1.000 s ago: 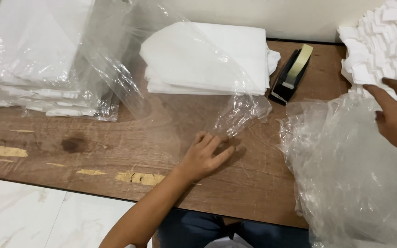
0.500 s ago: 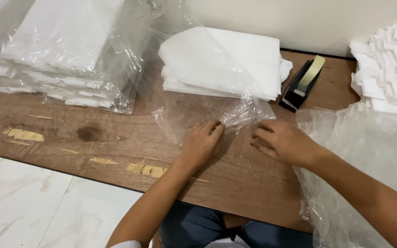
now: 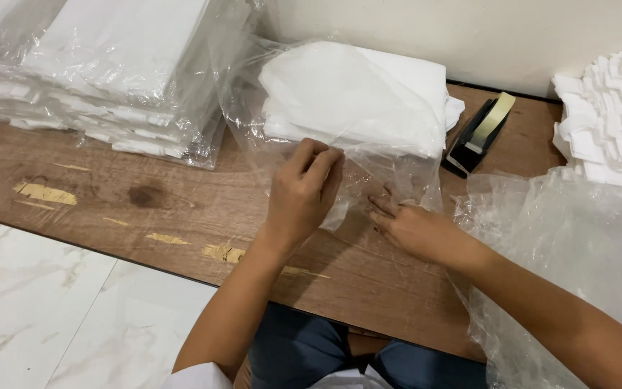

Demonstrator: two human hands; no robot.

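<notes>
A clear plastic bag [image 3: 368,155] lies mid-worktop with a folded white cloth stack [image 3: 358,94] inside it, toward the far edge against the wall. The stack's long axis runs roughly parallel to the far edge; the bag's loose open end trails toward the near edge, where both hands meet it.

Left hand [image 3: 304,194]: raised slightly off the wooden worktop [image 3: 109,194], fingers curled, loose film at the bag's mouth pinched between fingertips and thumb. Right hand [image 3: 412,227]: lower, resting close to the surface, fingertips laid on or just under the film's edge; whether film is actually gripped cannot be told, since the plastic is transparent and crumpled there.

The cloth stack lies directly beyond both hands, toward the far edge. The left hand is the nearer of the two, almost touching the stack's near side; the right hand sits further toward the near edge and to the right.

Surroundings noted: bagged white stacks [image 3: 102,72] piled at the far left corner; a black tape dispenser [image 3: 478,135] just right of the cloth stack, angled toward the far edge; a heap of small white folded pieces [image 3: 610,115] at the far right; loose clear plastic [image 3: 577,259] bunched over the right edge, partly covering the right forearm.
</notes>
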